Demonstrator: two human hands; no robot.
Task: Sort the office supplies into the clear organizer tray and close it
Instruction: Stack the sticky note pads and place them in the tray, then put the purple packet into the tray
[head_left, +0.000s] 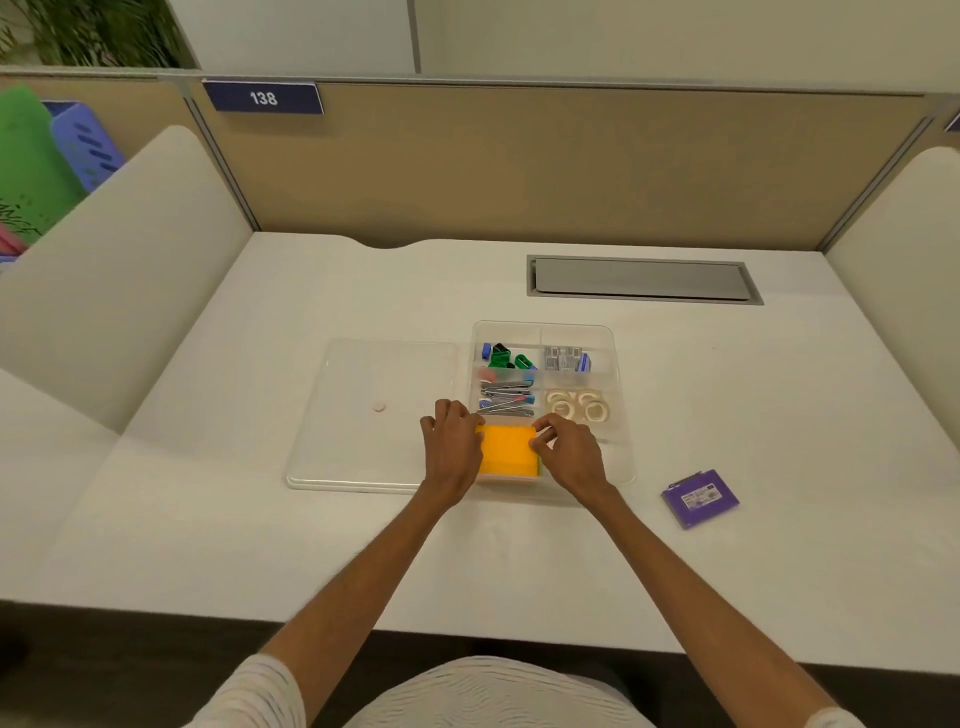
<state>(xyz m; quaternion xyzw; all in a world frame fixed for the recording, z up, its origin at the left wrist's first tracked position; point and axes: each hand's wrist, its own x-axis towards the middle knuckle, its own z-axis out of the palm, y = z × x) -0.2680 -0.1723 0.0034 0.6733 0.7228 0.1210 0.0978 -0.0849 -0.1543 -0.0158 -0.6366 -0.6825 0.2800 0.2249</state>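
The clear organizer tray (618, 415) stands open at the table's middle, and its clear lid (363, 410) lies flat to its left. Its compartments hold binder clips (506, 356), staple boxes (566, 358), several grey clips (506, 400) and tape rolls (576, 405). An orange sticky-note pad (508, 451) lies in the front left compartment. My left hand (452, 447) grips the pad's left edge and my right hand (569, 454) pinches its right edge. A purple packet (700, 498) lies on the table to the right of the tray.
A small pink round spot (380, 408) shows on or under the lid. A grey cable hatch (644, 279) is set into the table behind the tray. Padded dividers rise on both sides, and a tan partition with a "138" sign (263, 97) stands at the back.
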